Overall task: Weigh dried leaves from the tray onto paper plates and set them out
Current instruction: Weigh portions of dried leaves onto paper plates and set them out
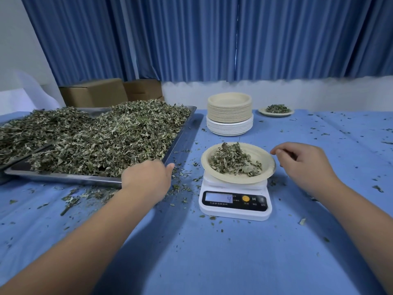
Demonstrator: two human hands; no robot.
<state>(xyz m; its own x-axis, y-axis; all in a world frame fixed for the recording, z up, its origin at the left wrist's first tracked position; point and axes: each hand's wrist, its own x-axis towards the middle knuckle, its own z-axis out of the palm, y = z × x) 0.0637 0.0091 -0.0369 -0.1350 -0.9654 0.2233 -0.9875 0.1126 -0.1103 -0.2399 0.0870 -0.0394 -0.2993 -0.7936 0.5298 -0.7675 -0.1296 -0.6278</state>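
A large metal tray [184, 130] heaped with dried leaves [106, 135] lies on the left of the blue table. A white digital scale [234, 211] stands in the middle, its display showing 4. On it sits a paper plate [205, 167] carrying a small pile of leaves [234, 161]. My left hand [146, 177] is at the tray's near right corner, thumb out; its fingers are hidden behind the hand. My right hand [306, 165] hovers just right of the plate, fingers loosely curled, holding nothing.
A tall stack of empty paper plates [229, 111] stands behind the scale. A filled plate [262, 112] sits at the back right. A second tray edge [21, 155] shows at far left. Cardboard boxes [93, 92] stand behind the tray. Leaf crumbs litter the cloth.
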